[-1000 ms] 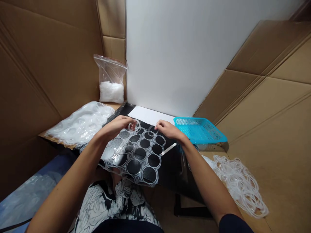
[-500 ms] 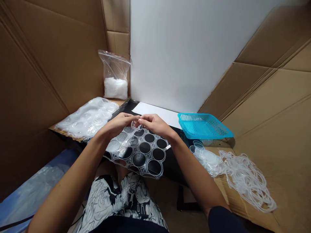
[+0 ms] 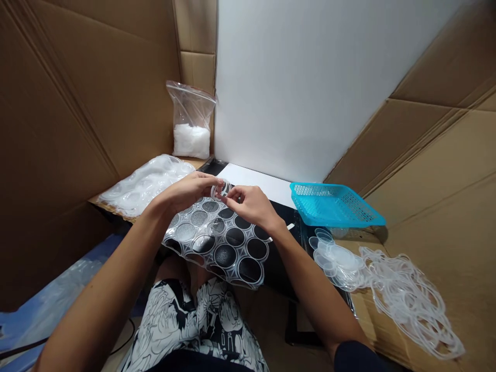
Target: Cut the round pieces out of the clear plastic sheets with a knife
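A small clear plastic ring (image 3: pixel 214 193) is held up over the table between my two hands. My left hand (image 3: pixel 189 190) pinches it at its upper edge, fingers stretched to the right. At its lower right edge, the thumb and fingertips of my right hand (image 3: pixel 250 204) close on it; whether a disc sits inside the ring is too small to tell. Beneath both hands lies a clear plastic sheet (image 3: pixel 241 243) with rows of large circles, its near edge reaching over the table's front. Some circles look frosted, others show the black tabletop (image 3: pixel 281 268).
Clear discs (image 3: pixel 339 258) lie piled at right, beside a tangle of clear rings (image 3: pixel 411 299) on cardboard. A blue basket (image 3: pixel 337 206) stands behind them. At left are stacked plastic sheets (image 3: pixel 143 186) and a zip bag (image 3: pixel 191 139) with white contents. White paper (image 3: pixel 259 181) lies at the back.
My hands have moved apart a little, the right one lower and to the right. The ring, mostly covered before, now shows between them. The view has shifted slightly left.
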Available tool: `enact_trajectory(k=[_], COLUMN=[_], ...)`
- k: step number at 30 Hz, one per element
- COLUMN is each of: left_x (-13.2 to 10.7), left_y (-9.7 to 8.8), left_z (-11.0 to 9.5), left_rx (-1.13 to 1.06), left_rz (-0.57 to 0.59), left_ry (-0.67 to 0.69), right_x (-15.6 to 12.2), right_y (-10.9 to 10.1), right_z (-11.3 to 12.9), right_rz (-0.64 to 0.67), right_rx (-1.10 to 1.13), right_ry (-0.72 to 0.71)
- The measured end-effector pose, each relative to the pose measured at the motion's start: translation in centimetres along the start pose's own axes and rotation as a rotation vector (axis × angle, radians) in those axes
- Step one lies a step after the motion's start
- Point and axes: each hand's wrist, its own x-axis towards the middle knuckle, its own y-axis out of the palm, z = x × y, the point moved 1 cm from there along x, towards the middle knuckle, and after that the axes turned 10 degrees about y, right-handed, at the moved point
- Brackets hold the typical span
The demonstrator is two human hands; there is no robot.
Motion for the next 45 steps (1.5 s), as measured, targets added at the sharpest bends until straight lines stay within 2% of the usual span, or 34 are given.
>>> enact_trajectory(k=[6,11,14,18,22,25,33,41,45], left_x=[0.3,1.1,1.4,1.4,1.2,1.1,0.9,0.3,0.0], left_y=[0.3,0.4,0.4,0.1,-0.3,-0.6,-1.5,-2.4,-2.6], left_z=[-0.1,0.5,0.6,0.8,0.9,0.9,0.5,-0.1,0.1], left_rx=[0.035,0.011,-0.006,-0.001,0.011,0.012,0.008,0.039,0.017], left_rz=[0.008,0.031,0.027,-0.021,-0.035,-0.032,0.037,0.018,0.001], left_ry=[-0.010,-0.023,-0.014,-0.021,-0.029,-0.026,-0.017,-0.008,-0.028], right_x=[0.4,0.9,0.9,0.6,0.3,0.4,1.3,2.8,3.2], right_y=[1.2,1.4,1.0,-0.1,-1.5,-1.8,0.3,0.2,0.6], right_z=[-0.9,-1.3,-1.3,-1.4,-1.6,-1.6,-0.4,0.1,-0.1], right_rz=[-0.047,-0.051,-0.087,-0.067,-0.140,-0.178,0.015,0.231,0.251], right_rx=[0.054,0.117,0.207,0.316,0.240,0.210,0.228,0.315,0.378], right_ry=[-0.019,-0.047,-0.054,-0.035,0.019,0.009,-0.151,-0.053,-0.054])
